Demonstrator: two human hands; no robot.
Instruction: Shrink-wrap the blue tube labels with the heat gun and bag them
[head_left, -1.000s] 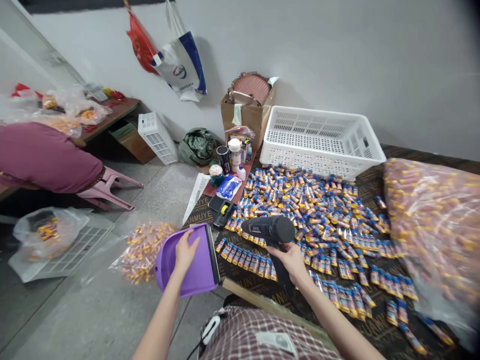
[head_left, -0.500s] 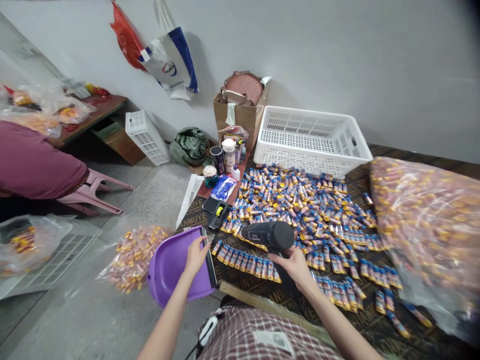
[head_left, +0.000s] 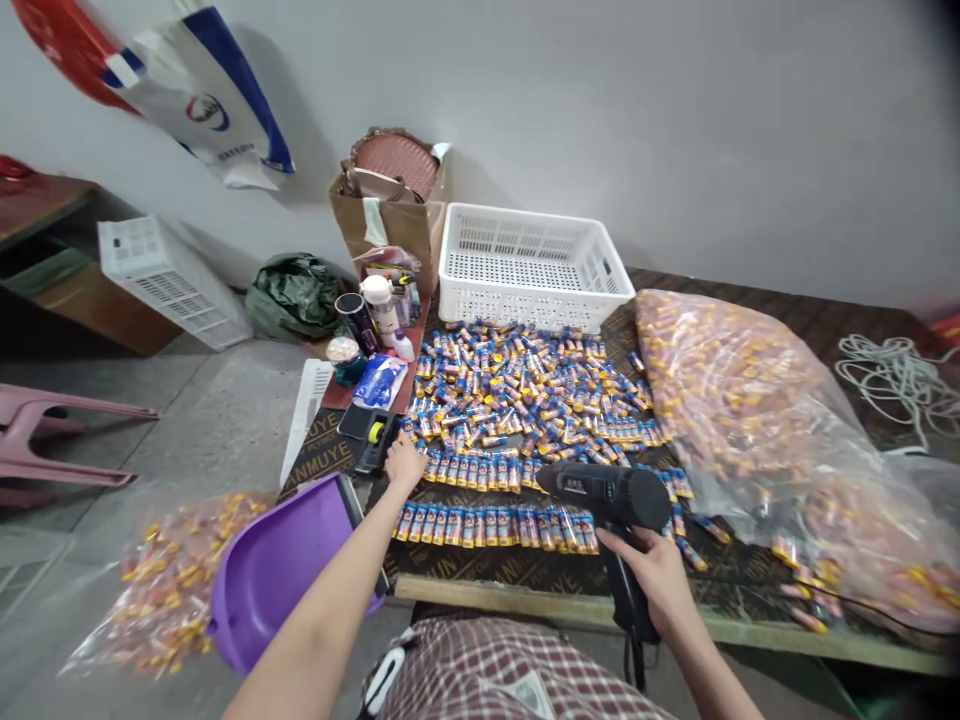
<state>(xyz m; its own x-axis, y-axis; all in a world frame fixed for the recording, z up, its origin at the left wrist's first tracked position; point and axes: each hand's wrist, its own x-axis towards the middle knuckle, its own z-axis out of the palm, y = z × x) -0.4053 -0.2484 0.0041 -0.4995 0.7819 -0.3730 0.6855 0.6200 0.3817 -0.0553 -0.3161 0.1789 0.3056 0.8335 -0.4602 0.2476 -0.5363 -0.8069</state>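
My right hand is wrapped round the handle of a black heat gun, its nozzle pointing left above the table. Beneath and beside the nozzle lie two rows of small blue-and-yellow wrapped tubes. My left hand reaches to the left end of the farther row, beside the tape dispenser. Its fingers are slightly apart and I see nothing held in them. Loose tubes lie heaped behind the rows. A purple dustpan is at the table's left edge, partly behind my left forearm.
A white plastic crate stands behind the heap. Large clear bags of tubes lie right and on the floor at left. Cups, a bottle and a blue packet crowd the left corner. A wooden strip edges the table.
The view has swung right. My left hand has moved from the dustpan's edge to the end of the tube row. The nearer tubes now lie in longer, straighter rows, and the heat gun is farther right along them.
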